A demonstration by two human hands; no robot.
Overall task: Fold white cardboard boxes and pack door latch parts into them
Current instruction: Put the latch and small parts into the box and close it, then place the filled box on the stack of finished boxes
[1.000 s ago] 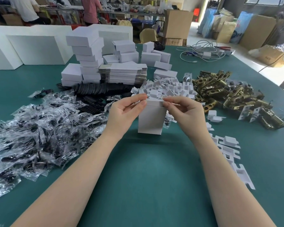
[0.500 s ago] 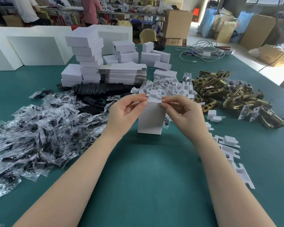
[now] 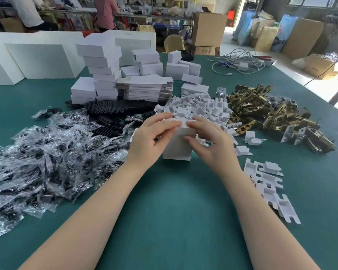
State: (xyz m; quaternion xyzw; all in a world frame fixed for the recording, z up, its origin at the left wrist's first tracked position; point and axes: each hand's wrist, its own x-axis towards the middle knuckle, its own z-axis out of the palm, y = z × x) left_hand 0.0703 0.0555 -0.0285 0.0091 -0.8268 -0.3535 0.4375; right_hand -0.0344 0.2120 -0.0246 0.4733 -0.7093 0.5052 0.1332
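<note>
A small white cardboard box (image 3: 177, 148) stands upright on the green table (image 3: 174, 211) at the centre. My left hand (image 3: 151, 136) holds its left side, fingers reaching over the top flap. On the right side, my right hand (image 3: 211, 140) has its fingers on the top flap and its thumb against the front face. What the box contains is hidden. Brass door latch parts (image 3: 271, 114) lie heaped to the right.
Clear bags of black parts (image 3: 41, 152) cover the left. Behind the box lie white folded inserts (image 3: 199, 107), black discs (image 3: 115, 109), flat box blanks (image 3: 144, 87) and stacked finished boxes (image 3: 101, 63). More white inserts (image 3: 267, 184) sit beside my right forearm. Cables (image 3: 238, 63) lie far right.
Both hands have closed in over the top of the box, and the fingertips now nearly meet on the flap. The box stays standing in the same spot.
</note>
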